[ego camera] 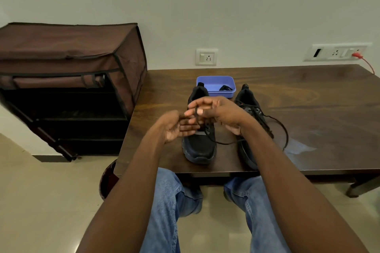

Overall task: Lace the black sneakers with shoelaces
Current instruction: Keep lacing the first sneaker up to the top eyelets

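Two hands up over the tabletop (pixel 308 92), and both are busy with one shoelace (pixel 207 131). Starting far left: a brown fabric shoe rack (pixel 67 63) stands on the floor against the wall, its front flap rolled up, dark shelves showing. Moving in, my left hand (pixel 174 127) sits palm up just left of the left sneaker (pixel 199 144); its grip pinches a dark lace end between thumb and fingertips, the other fingers loosely curled. That sneaker points its toe at me, near the front edge of the tabletop, and the lace runs up from its eyelets into my hands. Right above it, my right hand (pixel 218 113) reaches across, fingers curled, its grip pinching the same lace at the fingertips, almost touching my left fingers. From there a strand drops down and trails across the wood toward the right. Behind the sneakers, near the wall, a blue plastic tray (pixel 216 85) holds something small and dark; I cannot tell what it is. Just beside my right wrist stands the right sneaker (pixel 248 109), already laced, toe toward me too, with a long loop of lace (pixel 284 131) swinging out on the wood to its right. Farther right, bare dark wood with a pale smear. On the wall behind, a switch socket (pixel 206 57) in the middle, a wider switch panel (pixel 337 52) at the right with a red cable (pixel 368 63) plugged in. Below, my knees in blue jeans (pixel 164 201) under the tabletop.
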Demonstrator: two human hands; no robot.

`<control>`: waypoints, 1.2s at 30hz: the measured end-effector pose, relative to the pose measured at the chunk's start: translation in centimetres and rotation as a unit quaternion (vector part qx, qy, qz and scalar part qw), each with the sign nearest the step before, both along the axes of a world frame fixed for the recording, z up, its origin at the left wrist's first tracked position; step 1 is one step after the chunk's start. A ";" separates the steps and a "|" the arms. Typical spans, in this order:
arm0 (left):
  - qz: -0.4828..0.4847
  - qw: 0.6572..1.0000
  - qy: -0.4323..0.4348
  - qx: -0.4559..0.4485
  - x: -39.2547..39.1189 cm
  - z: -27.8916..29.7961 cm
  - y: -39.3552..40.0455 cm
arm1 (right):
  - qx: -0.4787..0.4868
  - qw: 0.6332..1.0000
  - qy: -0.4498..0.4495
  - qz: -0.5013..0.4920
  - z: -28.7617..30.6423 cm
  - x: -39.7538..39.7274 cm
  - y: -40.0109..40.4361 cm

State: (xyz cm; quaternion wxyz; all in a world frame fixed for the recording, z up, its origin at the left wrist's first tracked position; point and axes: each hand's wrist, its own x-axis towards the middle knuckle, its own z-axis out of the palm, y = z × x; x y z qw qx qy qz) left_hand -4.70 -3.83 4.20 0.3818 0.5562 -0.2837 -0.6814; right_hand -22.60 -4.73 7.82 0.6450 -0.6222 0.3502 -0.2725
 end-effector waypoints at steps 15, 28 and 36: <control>0.225 0.972 -0.017 -0.059 2.3 -1.8 -1.7 | -0.141 0.728 0.485 -0.464 -2.6 -3.5 -2.6; -0.012 0.995 -0.069 -0.076 0.2 -1.1 -1.0 | -0.137 0.924 0.328 -0.141 -2.9 0.0 -2.2; 0.078 0.993 -0.075 -0.038 0.5 -1.2 -1.3 | -0.062 0.813 0.501 -0.291 -3.1 -2.5 -2.3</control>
